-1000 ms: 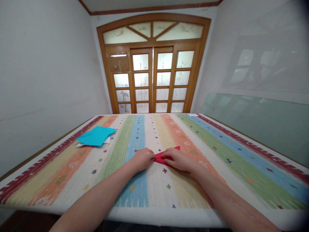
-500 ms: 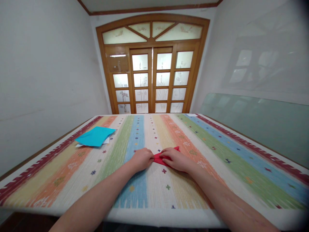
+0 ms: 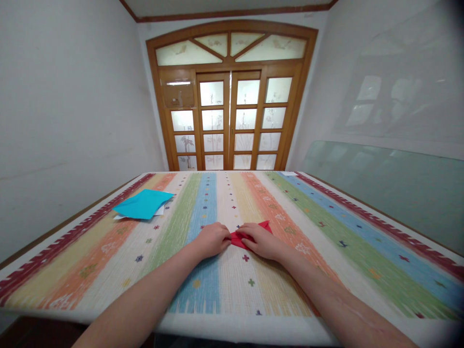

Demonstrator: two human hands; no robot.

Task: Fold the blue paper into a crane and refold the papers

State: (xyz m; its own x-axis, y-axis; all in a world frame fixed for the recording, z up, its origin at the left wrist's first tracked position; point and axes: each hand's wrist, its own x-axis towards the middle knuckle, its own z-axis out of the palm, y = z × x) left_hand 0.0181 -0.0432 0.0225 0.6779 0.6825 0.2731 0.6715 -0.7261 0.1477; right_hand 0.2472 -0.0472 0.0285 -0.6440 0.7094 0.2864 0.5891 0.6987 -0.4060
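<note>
A small folded piece of red paper (image 3: 238, 239) lies on the striped tablecloth (image 3: 326, 227) near the table's middle. My left hand (image 3: 212, 239) pinches its left tip with closed fingers. My right hand (image 3: 261, 240) lies flat over its right part, fingers pressing it down; only a red corner (image 3: 266, 224) shows beyond the knuckles. Most of the paper is hidden under my right hand.
A turquoise sheet of paper (image 3: 143, 203) rests on white sheets at the far left of the table. A wooden glazed double door (image 3: 229, 121) stands behind the table. A glass panel (image 3: 391, 183) leans along the right wall.
My right hand has slid a little to the left over the red paper, so less red shows between my hands. My left hand has stayed on the left tip.
</note>
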